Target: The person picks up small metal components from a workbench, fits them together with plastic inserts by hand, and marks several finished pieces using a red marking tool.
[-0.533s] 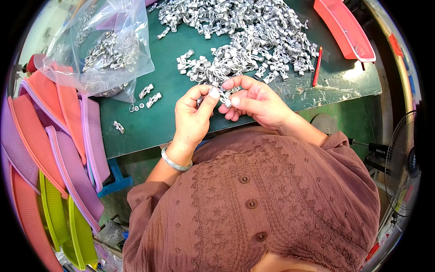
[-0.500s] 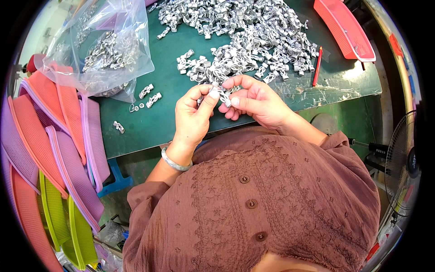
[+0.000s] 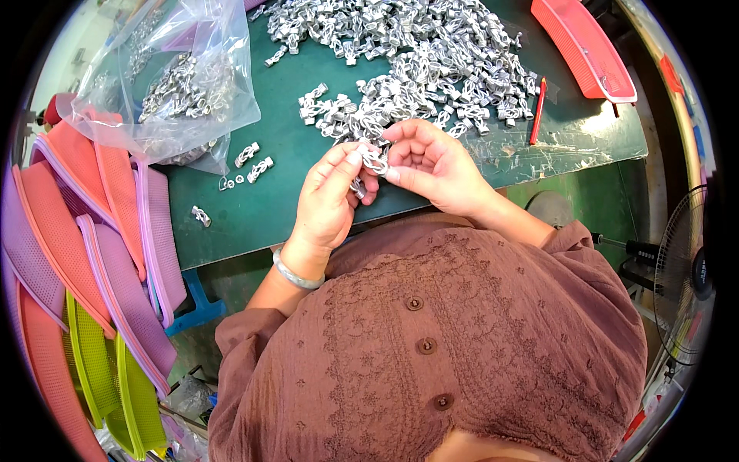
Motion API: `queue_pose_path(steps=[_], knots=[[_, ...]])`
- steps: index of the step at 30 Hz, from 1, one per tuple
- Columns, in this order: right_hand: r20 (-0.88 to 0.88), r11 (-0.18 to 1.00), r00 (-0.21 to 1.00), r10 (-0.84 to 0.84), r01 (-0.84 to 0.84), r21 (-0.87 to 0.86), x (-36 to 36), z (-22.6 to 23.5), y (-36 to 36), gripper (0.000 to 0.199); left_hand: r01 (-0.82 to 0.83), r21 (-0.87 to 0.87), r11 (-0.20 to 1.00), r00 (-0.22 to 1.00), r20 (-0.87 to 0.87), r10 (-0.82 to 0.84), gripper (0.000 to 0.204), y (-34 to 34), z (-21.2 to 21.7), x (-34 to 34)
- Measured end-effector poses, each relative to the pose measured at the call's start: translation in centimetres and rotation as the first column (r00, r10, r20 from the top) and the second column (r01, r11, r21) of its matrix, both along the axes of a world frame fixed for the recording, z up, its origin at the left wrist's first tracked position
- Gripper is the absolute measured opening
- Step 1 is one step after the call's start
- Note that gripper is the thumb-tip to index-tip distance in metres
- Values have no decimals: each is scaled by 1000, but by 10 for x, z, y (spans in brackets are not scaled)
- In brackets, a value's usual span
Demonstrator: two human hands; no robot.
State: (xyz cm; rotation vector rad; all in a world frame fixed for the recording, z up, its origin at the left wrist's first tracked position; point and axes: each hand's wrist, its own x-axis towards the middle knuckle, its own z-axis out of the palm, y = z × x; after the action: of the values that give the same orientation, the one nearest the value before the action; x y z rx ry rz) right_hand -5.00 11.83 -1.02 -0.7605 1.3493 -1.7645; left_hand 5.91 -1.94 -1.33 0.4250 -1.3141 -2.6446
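Between my two hands is a small silvery metal piece with twisted loops and blocky ends (image 3: 375, 162). My left hand (image 3: 329, 192) pinches one end of it between thumb and fingers. A second, similar metal piece (image 3: 357, 187) shows lower down by the left fingers, partly hidden. My right hand (image 3: 440, 169) holds the other end of the first piece with the thumb and curled fingers. Just beyond both hands lies a large heap of the same grey metal pieces (image 3: 446, 65), with some of it close to my fingertips.
On the green table (image 3: 223, 231), left of my hands, lie a few loose metal pieces (image 3: 260, 169) and small rings (image 3: 231, 183). A clear plastic bag (image 3: 239, 100) holds more parts. A red pen (image 3: 538, 112) and pink basket (image 3: 573, 46) lie right; stacked baskets (image 3: 127, 277) stand left, a fan (image 3: 677, 277) right.
The metal piece has turned between my hands and shows more plainly. My right fingers have lifted and curled, and a second piece now shows below the left fingers.
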Motion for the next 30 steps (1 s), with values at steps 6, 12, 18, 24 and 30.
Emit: queue_pose_path(steps=[6, 12, 18, 24, 30], knots=[[-614, 969, 769, -176, 245, 29, -11, -3, 1, 21, -113, 122, 986, 992, 75, 104, 20, -7, 2, 3], [-956, 947, 265, -127, 319, -37, -20, 4, -13, 22, -119, 99, 988, 987, 119, 107, 18, -7, 8, 3], [-1000, 933, 20, -15, 359, -7, -16, 2, -26, 27, -123, 36, 992, 984, 138, 117, 12, -10, -1, 6], [-998, 938, 44, -37, 346, -20, -16, -1, -28, 24, -106, -107, 989, 985, 126, 119, 11, -8, -2, 5], [-973, 928, 158, -169, 357, -104, -19, -2, -27, 18, -176, -102, 979, 972, 139, 190, 13, -6, 1, 2]])
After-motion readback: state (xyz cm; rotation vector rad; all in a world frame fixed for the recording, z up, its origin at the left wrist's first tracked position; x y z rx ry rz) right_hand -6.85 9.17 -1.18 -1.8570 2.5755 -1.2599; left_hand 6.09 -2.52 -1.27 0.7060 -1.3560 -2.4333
